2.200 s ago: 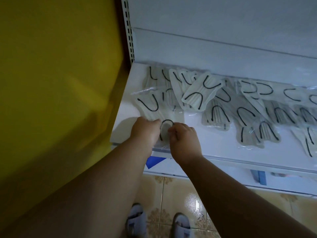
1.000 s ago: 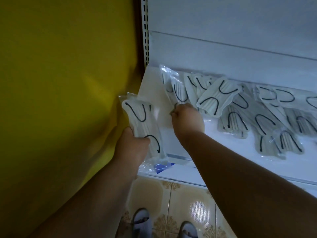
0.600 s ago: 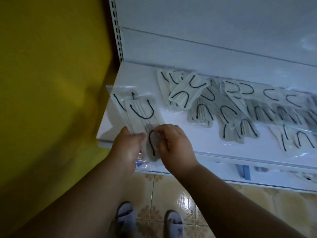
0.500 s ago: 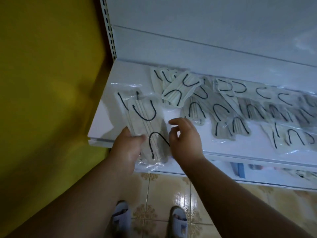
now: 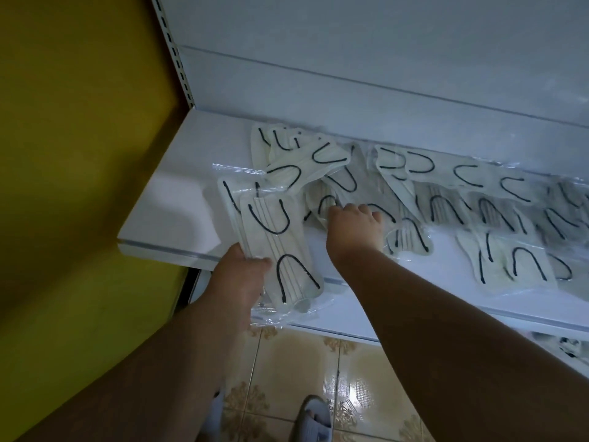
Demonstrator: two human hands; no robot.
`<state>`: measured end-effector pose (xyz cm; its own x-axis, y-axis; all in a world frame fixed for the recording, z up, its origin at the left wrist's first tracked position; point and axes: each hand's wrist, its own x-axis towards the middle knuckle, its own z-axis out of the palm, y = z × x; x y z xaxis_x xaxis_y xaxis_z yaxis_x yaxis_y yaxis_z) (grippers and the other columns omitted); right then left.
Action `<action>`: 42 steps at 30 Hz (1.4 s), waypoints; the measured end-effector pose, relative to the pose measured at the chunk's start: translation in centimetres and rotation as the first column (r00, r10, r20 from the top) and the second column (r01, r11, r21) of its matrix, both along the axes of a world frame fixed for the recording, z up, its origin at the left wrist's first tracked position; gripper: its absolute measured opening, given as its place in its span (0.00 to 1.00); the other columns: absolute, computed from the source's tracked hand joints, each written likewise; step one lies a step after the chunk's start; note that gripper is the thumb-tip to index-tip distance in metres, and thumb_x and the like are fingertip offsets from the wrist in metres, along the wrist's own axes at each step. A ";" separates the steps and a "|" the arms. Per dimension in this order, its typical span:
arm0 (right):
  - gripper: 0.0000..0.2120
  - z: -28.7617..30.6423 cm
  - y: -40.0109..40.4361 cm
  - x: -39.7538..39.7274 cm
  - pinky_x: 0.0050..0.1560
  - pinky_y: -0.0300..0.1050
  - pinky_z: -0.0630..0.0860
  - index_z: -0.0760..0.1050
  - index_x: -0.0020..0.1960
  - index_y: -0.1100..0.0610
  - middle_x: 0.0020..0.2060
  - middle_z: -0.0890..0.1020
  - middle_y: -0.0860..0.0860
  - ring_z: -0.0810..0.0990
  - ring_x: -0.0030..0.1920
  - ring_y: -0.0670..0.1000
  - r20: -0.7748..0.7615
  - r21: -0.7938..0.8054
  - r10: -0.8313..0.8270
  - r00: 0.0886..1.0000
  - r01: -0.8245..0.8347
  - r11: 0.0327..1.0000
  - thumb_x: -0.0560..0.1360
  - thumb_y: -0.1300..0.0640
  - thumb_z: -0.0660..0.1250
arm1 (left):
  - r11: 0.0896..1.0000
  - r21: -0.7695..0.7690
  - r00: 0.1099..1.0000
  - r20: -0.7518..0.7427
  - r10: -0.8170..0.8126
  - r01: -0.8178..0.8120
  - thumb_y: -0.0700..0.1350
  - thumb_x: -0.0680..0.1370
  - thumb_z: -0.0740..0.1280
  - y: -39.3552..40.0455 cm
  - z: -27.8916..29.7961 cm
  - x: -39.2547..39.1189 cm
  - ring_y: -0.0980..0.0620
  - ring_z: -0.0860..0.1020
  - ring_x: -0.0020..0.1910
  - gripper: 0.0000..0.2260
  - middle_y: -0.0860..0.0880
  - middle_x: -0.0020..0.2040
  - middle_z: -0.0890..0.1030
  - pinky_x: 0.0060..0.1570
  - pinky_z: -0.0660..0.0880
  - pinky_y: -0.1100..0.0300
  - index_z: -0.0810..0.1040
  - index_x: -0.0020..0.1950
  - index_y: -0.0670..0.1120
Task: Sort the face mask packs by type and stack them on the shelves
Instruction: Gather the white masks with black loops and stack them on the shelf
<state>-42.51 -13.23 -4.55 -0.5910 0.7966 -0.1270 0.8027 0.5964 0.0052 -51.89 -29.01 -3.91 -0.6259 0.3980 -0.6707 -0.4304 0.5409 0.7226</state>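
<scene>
Your left hand grips crinkly clear-wrapped pleated mask packs while your right hand presses spread fingers on packs strewn across the glossy white shelf.

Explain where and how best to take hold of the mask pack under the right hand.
Probably by its near short end, coming from the shelf's front edge. The mask pack lies flat among overlapping packs, so a pinch on that free near end, thumb on top, should slide it out. The right hand already rests there.
</scene>
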 end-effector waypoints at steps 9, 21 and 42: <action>0.02 3.9 0.0 1.7 0.40 0.46 0.71 0.70 0.49 0.55 0.40 0.77 0.51 0.75 0.41 0.52 -0.473 -0.250 -0.220 0.853 0.110 0.962 0.78 0.59 0.59 | 0.999 -0.052 1.000 0.018 0.010 -0.009 0.40 0.79 0.69 0.4 0.5 0.3 0.43 0.79 0.49 0.08 0.43 0.53 0.80 0.54 0.78 0.49 0.74 0.57 0.43; 0.02 4.8 -13.0 5.1 0.52 0.34 0.73 0.78 0.48 0.54 0.52 0.77 0.44 0.75 0.49 0.39 -0.619 -0.566 -0.300 0.726 -0.148 0.811 0.77 0.57 0.69 | 0.989 0.120 0.975 0.196 -0.105 0.082 0.40 0.79 0.68 -3.1 2.5 0.6 0.37 0.84 0.50 0.10 0.39 0.51 0.85 0.53 0.79 0.33 0.80 0.60 0.42; 0.07 16.4 -25.3 29.0 0.48 0.51 0.81 0.80 0.55 0.63 0.48 0.86 0.59 0.86 0.47 0.57 -0.230 -0.965 -0.971 0.062 -0.142 0.220 0.78 0.63 0.68 | 0.881 0.349 0.933 0.049 -0.358 0.320 0.51 0.76 0.71 -18.2 14.9 21.2 0.43 0.83 0.55 0.09 0.48 0.54 0.85 0.60 0.76 0.44 0.81 0.54 0.51</action>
<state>-13.51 -38.53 11.87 -0.2756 0.7371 -0.6170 -0.0299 -0.6481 -0.7609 -30.73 -47.24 11.04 -0.3438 0.7824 -0.5193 -0.3499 0.4065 0.8440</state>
